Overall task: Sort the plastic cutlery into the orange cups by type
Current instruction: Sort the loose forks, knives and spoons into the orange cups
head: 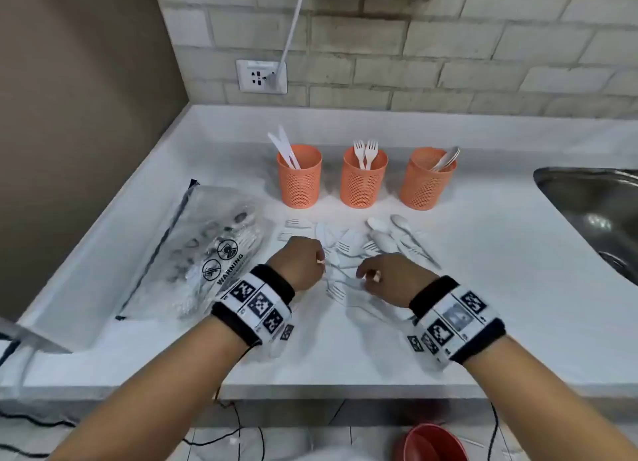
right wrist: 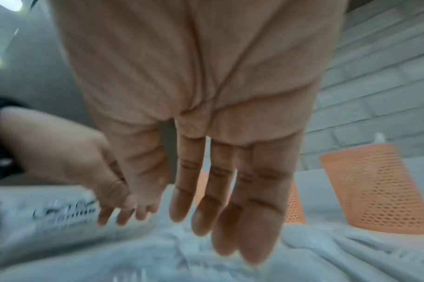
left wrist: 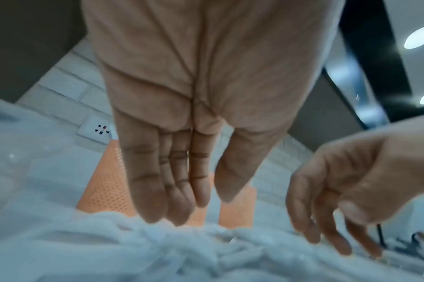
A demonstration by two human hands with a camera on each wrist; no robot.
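Just in front of the cups [head: 364, 181], toward the person, lies the cutlery pile [head: 348, 250]. Both hands hover over its near edge, left hand [head: 301, 265] and right hand [head: 390, 277] equally close, fingers straight and relaxed, seemingly holding nothing; handles lie crisscrossed.

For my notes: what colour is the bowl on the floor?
Red; the bowl shows only in the head view, at the bottom edge.

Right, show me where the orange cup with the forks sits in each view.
Head: fork cup, the middle of three at the back of the counter.
Left wrist: probably the cup just right of the left hand's fingers.
Right wrist: probably the sliver behind the right hand's fingers.
Shared landmark: the loose cutlery pile.
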